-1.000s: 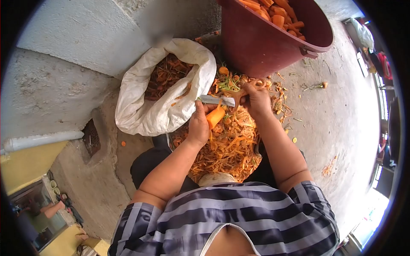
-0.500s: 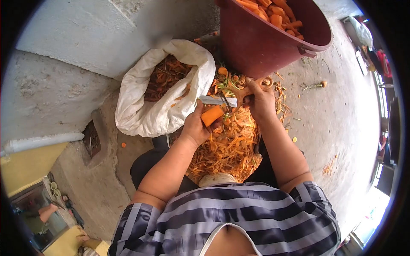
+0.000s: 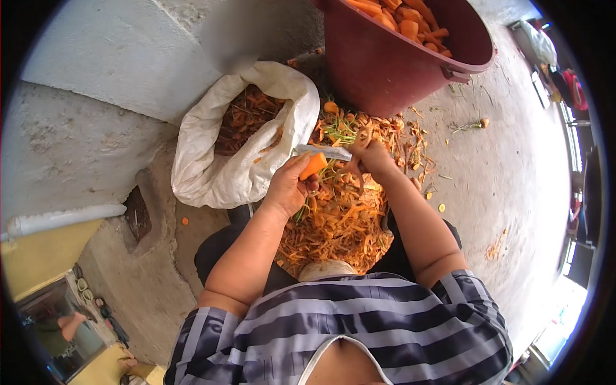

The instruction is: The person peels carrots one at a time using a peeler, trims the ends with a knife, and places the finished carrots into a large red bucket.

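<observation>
My left hand is closed around a cut, peeled carrot, its thick orange end pointing up and to the right. In my right hand is a knife, its pale flat blade reaching left toward the carrot, just above it. My fingers cover the handle. Beneath both hands lies a large heap of carrot peelings between my knees. An open white sack, partly filled with darker peelings, stands close to the left of my left hand.
A big dark red tub of peeled carrots stands beyond my hands. Carrot tops and scraps lie in front of it. Walls rise at the left, with a white pipe. Bits of carrot dot the concrete floor.
The carrot has turned in my left hand, its thick end now tipped up rather than down. My right hand has shifted slightly left and down with the knife.
</observation>
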`<state>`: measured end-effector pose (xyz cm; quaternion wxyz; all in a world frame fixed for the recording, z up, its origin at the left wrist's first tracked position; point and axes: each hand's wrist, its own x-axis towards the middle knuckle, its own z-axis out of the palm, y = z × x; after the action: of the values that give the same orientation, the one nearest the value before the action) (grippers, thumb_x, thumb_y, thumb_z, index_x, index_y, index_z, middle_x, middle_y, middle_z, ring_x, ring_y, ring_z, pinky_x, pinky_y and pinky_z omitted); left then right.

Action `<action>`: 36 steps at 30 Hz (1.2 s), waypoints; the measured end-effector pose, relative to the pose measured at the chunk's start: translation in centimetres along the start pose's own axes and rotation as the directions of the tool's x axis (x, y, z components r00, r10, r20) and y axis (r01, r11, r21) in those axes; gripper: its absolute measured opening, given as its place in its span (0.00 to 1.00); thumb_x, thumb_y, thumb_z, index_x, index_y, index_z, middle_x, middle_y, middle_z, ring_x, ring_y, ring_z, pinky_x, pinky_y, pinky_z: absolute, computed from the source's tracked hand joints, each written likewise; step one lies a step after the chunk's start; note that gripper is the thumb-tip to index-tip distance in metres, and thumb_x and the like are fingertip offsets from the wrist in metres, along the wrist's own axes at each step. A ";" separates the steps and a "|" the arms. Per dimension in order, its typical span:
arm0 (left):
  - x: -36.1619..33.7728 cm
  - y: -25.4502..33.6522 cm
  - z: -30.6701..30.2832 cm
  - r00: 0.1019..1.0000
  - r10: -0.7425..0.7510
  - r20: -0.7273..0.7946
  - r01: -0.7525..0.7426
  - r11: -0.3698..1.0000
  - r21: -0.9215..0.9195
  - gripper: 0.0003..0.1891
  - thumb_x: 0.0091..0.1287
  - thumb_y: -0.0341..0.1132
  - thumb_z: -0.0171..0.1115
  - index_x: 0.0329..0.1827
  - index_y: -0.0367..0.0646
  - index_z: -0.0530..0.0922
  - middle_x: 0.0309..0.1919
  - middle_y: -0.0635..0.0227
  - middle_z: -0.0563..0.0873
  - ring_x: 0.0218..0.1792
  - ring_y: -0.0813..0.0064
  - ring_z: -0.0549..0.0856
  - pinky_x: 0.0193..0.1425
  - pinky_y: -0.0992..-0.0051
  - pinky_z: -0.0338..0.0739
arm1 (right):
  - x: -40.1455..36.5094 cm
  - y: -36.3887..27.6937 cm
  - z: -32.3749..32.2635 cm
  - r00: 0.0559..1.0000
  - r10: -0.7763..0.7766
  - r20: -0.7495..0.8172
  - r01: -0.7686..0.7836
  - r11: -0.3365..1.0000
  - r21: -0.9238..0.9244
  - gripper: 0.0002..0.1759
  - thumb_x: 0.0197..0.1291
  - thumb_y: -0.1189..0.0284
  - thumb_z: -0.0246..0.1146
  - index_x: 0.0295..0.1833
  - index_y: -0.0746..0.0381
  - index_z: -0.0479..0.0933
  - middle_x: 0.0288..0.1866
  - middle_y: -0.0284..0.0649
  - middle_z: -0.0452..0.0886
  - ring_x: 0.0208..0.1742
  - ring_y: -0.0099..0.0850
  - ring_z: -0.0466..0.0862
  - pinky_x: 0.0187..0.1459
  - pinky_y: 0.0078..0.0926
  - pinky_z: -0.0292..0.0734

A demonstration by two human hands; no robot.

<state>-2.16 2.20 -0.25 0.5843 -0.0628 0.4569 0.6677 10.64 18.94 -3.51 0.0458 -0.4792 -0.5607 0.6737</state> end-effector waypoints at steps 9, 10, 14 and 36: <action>-0.6 1.2 -1.6 0.998 -0.054 -0.023 0.052 0.994 -0.094 0.12 0.65 0.40 0.54 0.45 0.44 0.73 0.31 0.71 0.77 0.24 0.81 0.74 0.25 0.83 0.68 | 6.6 8.5 0.5 0.988 -0.151 -0.038 0.011 0.312 -0.950 0.21 0.59 0.71 0.47 0.60 0.59 0.61 0.58 0.52 0.67 0.59 0.43 0.69 0.55 0.39 0.66; -0.7 1.2 -1.9 0.997 -0.078 -0.008 0.076 0.987 -0.143 0.11 0.65 0.40 0.53 0.45 0.44 0.73 0.30 0.71 0.76 0.23 0.82 0.74 0.25 0.83 0.68 | 7.0 10.9 0.5 0.958 -0.286 0.003 0.063 0.203 -0.977 0.21 0.59 0.71 0.46 0.60 0.58 0.61 0.57 0.51 0.68 0.60 0.43 0.68 0.56 0.41 0.64; -1.3 1.4 -2.0 0.995 -0.101 -0.024 0.095 0.982 -0.163 0.11 0.66 0.42 0.50 0.40 0.43 0.73 0.27 0.72 0.74 0.20 0.83 0.71 0.23 0.83 0.64 | 8.0 12.4 0.7 0.976 -0.212 0.040 0.056 0.067 -0.996 0.23 0.59 0.72 0.47 0.62 0.56 0.59 0.54 0.47 0.68 0.61 0.42 0.66 0.58 0.45 0.59; -2.2 -1.0 0.9 0.995 -0.060 -0.074 0.071 0.987 0.144 0.12 0.64 0.45 0.53 0.33 0.45 0.72 0.21 0.73 0.74 0.16 0.84 0.70 0.16 0.83 0.63 | -9.1 -2.1 2.4 0.995 -0.085 -0.055 0.083 0.996 -0.030 0.27 0.52 0.59 0.62 0.50 0.70 0.68 0.33 0.44 0.77 0.31 0.31 0.78 0.32 0.26 0.76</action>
<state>-0.27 1.17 1.10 0.5926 -0.0580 0.5226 0.6102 12.84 12.52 3.32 0.0832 -0.4746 -0.5882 0.6495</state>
